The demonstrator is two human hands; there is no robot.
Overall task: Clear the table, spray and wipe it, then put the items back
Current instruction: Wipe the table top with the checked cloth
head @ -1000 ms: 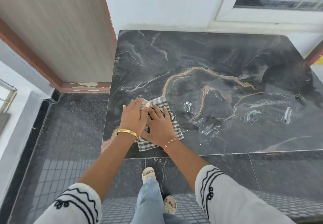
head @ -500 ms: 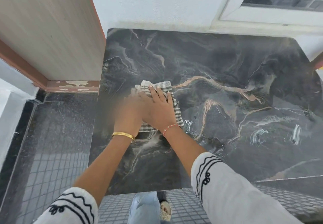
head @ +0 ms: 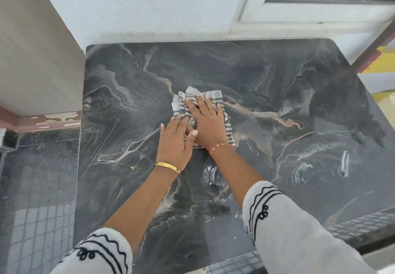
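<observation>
Both hands flat on the checked cloth [head: 215,100], mid-table; cloth is grey-and-white striped, bunched at its far-left corner, spread flatter under and to the right of the right hand [head: 206,121].

Right hand: palm down, fingers straight and slightly spread, pressing the cloth onto the table [head: 277,77]; fingertips point away from the person, reaching almost to the cloth's far edge; nothing pinched or curled round.

Left hand [head: 174,143]: also palm down, fingers straight and together; fingertips sit on the cloth's near-left edge; thumb lies over the base of the right hand, so the two hands touch and overlap there; rest of the left palm is on bare table, just left of the cloth.

Gold bangle [head: 167,166] on the left wrist; red-and-white thread bracelet [head: 220,147] on the right wrist; white sleeves with black embroidered trim [head: 299,237] on both forearms.

Table: dark marble-pattern top with tan and white veins; wet smear marks [head: 213,176] just near-side of the right wrist, more streaks [head: 344,163] well to the right of both hands.

Beyond the fingertips: white wall [head: 149,6] against the table's far edge; window frame [head: 310,10] up and to the right; wood-grain panel [head: 32,59] to the left of the left hand; dark tiled floor [head: 38,188] below it.
</observation>
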